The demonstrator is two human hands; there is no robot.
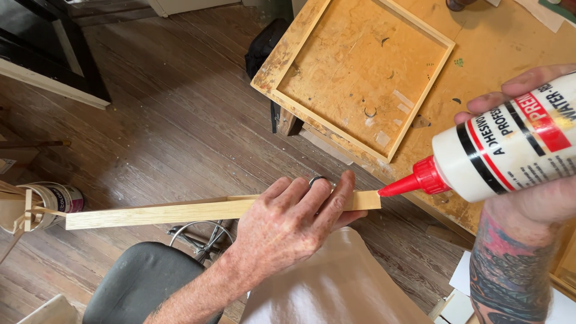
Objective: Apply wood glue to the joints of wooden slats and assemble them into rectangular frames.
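My left hand [287,223] grips a long, pale wooden strip [156,213] near its right end and holds it level above the floor. A ring sits on one finger. My right hand [534,198] holds a white glue bottle [510,147] with a red nozzle [408,183], tipped sideways. The nozzle's tip touches the right end of the strip. My right forearm is tattooed.
A shallow square wooden tray frame [288,54] lies on the stained yellow worktable [498,42] at upper right. Below me are a grey stool seat [135,282] and a brown apron [336,288]. A small labelled can [57,198] stands on the wooden floor at left.
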